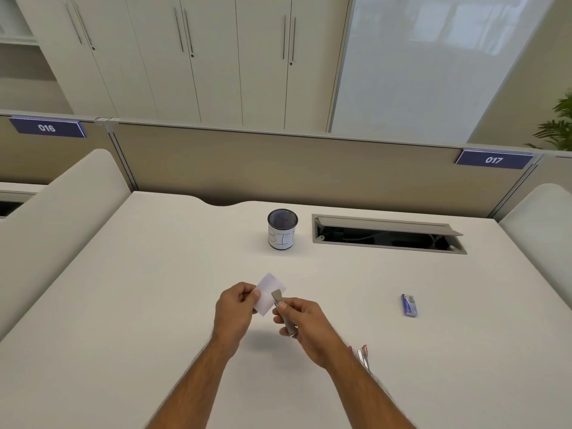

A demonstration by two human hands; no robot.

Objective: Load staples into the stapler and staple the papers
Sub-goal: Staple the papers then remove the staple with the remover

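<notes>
- Head view. Both forearms enter from the bottom edge and converge toward the centre of a pale desk (139,289), the hands raised a little above its surface, as the soft shadow beneath them shows.
- The left hand (235,308) has its fingers curled and its thumb forward, pinching the left edge of a small stack of white papers (269,292); the stack is held tilted, its far corner pointing toward 12 o'clock.
- The right hand (305,326) is curled around a slim grey metal tool (283,314), thumb on top; whether this is a staple remover or a part of the stapler cannot be told. Its flat flared tip lies against the right edge of the papers, at 11 o'clock from the hand.
- At 5 o'clock from the right hand, just beside the forearm and partly hidden by it, lies a pink-and-metal object (362,354) on the desk, probably the stapler.
- A small blue staple box (409,305) lies on the desk at 3 o'clock from the hands, well apart from them.
- A mesh cup (282,229) with a white hand-lettered paper label stands upright at 12 o'clock from the hands, near the desk's far edge.
- At 3 o'clock from the cup is a cable hatch (387,232) with its lid raised.
- Behind the desk runs a beige partition (278,168) bearing blue plates that read 016 and 017.
</notes>
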